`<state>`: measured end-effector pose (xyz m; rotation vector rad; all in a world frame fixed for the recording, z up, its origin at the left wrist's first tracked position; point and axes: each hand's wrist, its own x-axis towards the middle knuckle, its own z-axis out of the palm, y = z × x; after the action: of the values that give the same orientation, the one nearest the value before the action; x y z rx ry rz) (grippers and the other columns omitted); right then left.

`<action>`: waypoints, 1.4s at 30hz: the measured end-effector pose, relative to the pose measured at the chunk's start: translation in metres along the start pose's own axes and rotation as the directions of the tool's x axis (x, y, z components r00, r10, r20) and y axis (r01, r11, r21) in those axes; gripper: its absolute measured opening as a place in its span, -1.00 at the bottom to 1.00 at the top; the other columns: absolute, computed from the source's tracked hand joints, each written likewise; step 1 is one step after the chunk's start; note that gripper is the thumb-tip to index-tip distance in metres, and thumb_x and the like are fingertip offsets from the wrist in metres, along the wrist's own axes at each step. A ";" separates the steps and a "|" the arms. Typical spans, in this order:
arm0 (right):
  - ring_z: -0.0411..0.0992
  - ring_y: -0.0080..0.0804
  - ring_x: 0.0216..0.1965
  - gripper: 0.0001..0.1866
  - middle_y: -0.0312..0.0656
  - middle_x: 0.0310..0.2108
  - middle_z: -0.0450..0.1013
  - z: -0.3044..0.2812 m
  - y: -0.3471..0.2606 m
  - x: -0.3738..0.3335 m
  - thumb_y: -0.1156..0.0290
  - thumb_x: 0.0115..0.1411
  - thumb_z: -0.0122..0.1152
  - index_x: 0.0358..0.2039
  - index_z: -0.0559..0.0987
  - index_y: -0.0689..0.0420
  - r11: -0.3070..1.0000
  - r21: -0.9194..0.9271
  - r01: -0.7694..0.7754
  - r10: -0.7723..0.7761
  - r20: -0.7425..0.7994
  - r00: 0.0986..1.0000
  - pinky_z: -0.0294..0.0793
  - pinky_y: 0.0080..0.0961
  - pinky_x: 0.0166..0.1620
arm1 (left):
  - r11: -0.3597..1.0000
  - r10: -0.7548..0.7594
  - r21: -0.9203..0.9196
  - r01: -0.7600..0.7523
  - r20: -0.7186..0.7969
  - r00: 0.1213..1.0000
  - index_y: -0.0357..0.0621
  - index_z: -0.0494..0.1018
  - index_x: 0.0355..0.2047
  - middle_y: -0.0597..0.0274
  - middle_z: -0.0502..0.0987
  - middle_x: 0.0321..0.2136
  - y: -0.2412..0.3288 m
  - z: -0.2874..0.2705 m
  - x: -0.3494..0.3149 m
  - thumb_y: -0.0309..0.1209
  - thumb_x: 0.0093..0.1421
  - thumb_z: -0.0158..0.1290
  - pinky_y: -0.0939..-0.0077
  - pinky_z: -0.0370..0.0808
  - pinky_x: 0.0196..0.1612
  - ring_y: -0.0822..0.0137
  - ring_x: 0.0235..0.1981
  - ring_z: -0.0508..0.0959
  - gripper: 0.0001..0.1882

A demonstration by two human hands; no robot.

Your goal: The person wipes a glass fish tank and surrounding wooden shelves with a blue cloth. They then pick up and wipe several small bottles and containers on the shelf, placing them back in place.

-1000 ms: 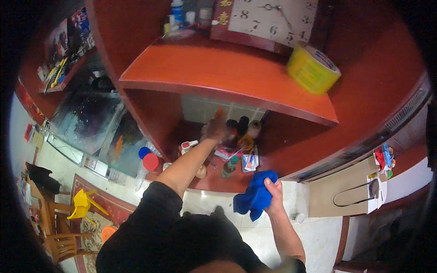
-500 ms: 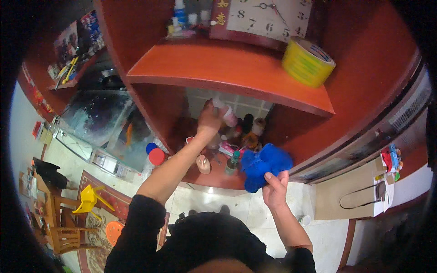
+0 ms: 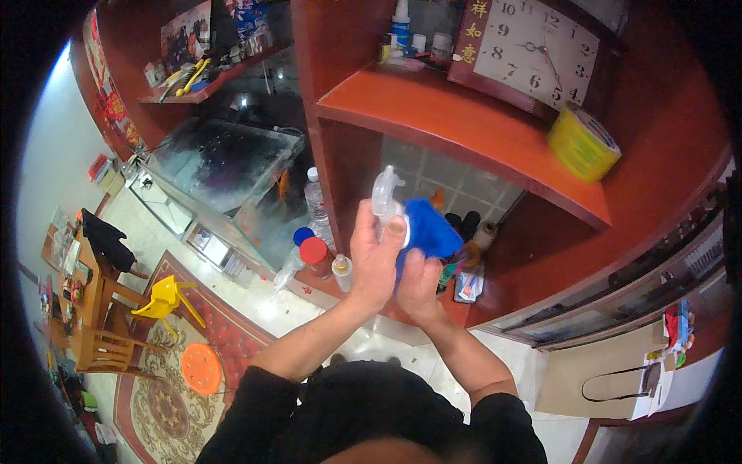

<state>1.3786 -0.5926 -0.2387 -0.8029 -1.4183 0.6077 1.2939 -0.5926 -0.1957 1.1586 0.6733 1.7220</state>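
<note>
My left hand (image 3: 374, 259) grips a bottle with a translucent pump top (image 3: 385, 193); most of the bottle's body is hidden by fingers and cloth. Held in my right hand (image 3: 420, 288), a blue cloth (image 3: 434, 229) is wrapped against the bottle's right side. Both hands are together in front of the lower shelf compartment. Left of them stand a red-lidded jar (image 3: 314, 252), a blue-capped container (image 3: 304, 235) and a small pale bottle (image 3: 342, 272). Behind the right hand are a green-capped bottle (image 3: 448, 272), a small packet (image 3: 468, 288) and several dark-capped bottles (image 3: 469, 224).
Above the compartment runs a reddish wooden shelf (image 3: 456, 127) bearing a square clock (image 3: 533, 56) and a yellow tape roll (image 3: 585, 144). A glass tank (image 3: 224, 166) and a clear plastic bottle (image 3: 315, 199) are at the left. Down right stands a cardboard bag (image 3: 599, 371).
My left hand has brought the bottle out of the compartment toward me. My right hand has moved left with the blue cloth and now presses it on the bottle. The view has shifted left.
</note>
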 end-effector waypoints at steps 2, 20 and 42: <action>0.45 -0.40 -0.08 -0.46 -0.14 -0.08 0.49 0.007 0.001 -0.002 0.01 0.45 -0.28 0.01 0.48 0.22 0.939 0.206 -0.275 0.282 -0.010 0.959 0.43 -0.39 0.02 | 0.996 0.090 0.019 -0.089 -0.035 0.995 -0.15 0.34 -0.06 0.25 0.43 -0.17 0.000 -0.006 -0.002 -0.12 0.32 0.08 0.48 0.37 -0.03 0.46 -0.14 0.41 -0.61; 0.40 -0.34 0.06 -0.65 -0.20 -0.03 0.43 -0.004 0.013 -0.023 0.13 0.38 -0.10 0.04 0.43 0.03 0.283 0.682 -0.674 0.417 0.546 0.727 0.36 -0.35 0.21 | 0.926 0.340 -0.266 -0.270 0.267 0.902 -0.20 0.21 -0.18 -0.02 0.43 -0.25 0.017 -0.009 -0.030 0.17 0.28 -0.05 0.11 0.47 -0.09 0.06 -0.19 0.53 -0.40; 0.43 -0.18 -0.02 -0.51 -0.02 -0.04 0.42 -0.103 -0.001 -0.130 0.36 0.28 0.13 0.15 0.29 0.26 0.880 -0.158 -0.448 0.475 0.262 0.840 0.41 -0.29 0.08 | 0.998 0.047 -0.057 -0.040 0.144 0.988 -0.24 0.37 0.06 0.33 0.42 -0.22 -0.023 0.020 -0.043 -0.15 0.32 0.09 0.57 0.39 -0.16 0.52 -0.23 0.42 -0.54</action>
<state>1.4705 -0.7077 -0.3159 -1.1836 -1.5352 1.0783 1.3261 -0.6227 -0.2235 1.2555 0.5125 1.6629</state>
